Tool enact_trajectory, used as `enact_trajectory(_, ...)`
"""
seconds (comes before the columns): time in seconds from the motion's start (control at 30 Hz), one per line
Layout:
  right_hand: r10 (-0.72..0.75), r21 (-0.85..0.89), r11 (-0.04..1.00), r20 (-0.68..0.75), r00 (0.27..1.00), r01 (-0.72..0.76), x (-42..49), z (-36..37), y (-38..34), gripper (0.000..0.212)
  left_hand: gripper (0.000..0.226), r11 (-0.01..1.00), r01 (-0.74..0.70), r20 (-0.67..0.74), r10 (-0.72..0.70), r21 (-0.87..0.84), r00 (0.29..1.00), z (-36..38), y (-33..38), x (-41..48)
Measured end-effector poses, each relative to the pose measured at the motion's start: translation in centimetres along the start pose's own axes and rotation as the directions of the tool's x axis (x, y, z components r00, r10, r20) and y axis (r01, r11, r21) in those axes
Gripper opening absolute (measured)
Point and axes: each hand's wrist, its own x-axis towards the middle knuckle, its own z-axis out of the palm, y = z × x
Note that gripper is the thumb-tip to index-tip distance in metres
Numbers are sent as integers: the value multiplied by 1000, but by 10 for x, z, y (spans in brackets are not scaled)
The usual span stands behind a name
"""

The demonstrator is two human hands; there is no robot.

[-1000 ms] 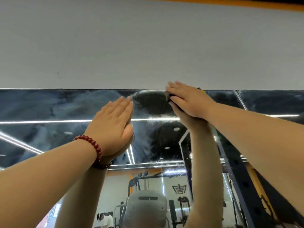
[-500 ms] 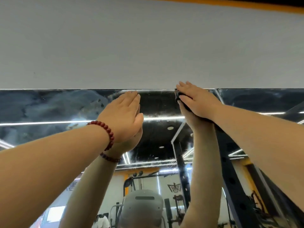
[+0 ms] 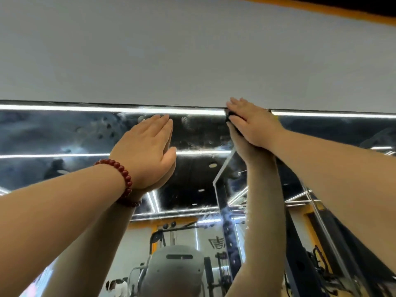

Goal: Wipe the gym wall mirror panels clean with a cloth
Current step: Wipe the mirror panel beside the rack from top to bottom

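Note:
The wall mirror (image 3: pixel 64 133) fills the lower half of the head view, its top edge running under a white wall. My right hand (image 3: pixel 255 123) lies flat at that top edge, fingers straight, pressing a dark cloth (image 3: pixel 229 116) onto the glass; only a small dark corner of the cloth shows under the fingers. My left hand (image 3: pixel 145 151), with a red bead bracelet at the wrist, rests flat with straight fingers on the glass to the left. Hazy smears mark the glass between and left of the hands.
A white wall (image 3: pixel 192 50) rises above the mirror, with an orange band (image 3: pixel 321 9) at the ceiling. The glass reflects both forearms, ceiling light strips, a dark rack post (image 3: pixel 227 221) and gym machines.
Both hands have slid to the right along the mirror's top edge, the right hand carrying the cloth with it. The view has shifted, and a bright light strip now shows at the top edge.

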Motion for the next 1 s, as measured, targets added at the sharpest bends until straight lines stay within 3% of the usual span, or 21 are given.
enact_trajectory(0.13,-258,15,966,73,963,258,-1,14,-61,47,88,991,-132,35,130,36,991,2,1,1)
enact_trajectory(0.2,-313,22,950,92,945,313,-2,13,-59,46,92,988,-147,68,144,40,987,1,1,1)
enact_trajectory(0.4,94,69,993,4,996,-94,-7,-4,15,47,84,996,-85,121,81,28,989,-8,10,3)
enact_trajectory(0.47,83,54,995,-15,996,-83,-4,0,1,48,82,999,-34,84,35,-7,996,-10,21,5)
enact_trajectory(0.63,-231,83,970,52,972,226,-20,7,-29,46,84,999,19,37,-20,30,999,7,39,-1)
enact_trajectory(0.7,-194,107,976,39,980,189,-23,3,-11,46,83,1000,23,15,-24,15,1000,11,38,0)
enact_trajectory(0.87,181,24,983,-54,982,-180,-8,3,20,49,85,998,-55,-43,56,18,998,9,41,-7)
enact_trajectory(0.93,160,18,987,-69,985,-159,-9,8,2,49,85,997,-74,-67,73,-2,995,7,41,-10)
enact_trajectory(1.0,0,57,998,-28,1000,2,-23,11,-20,48,81,998,-65,-74,62,-27,995,4,42,-13)
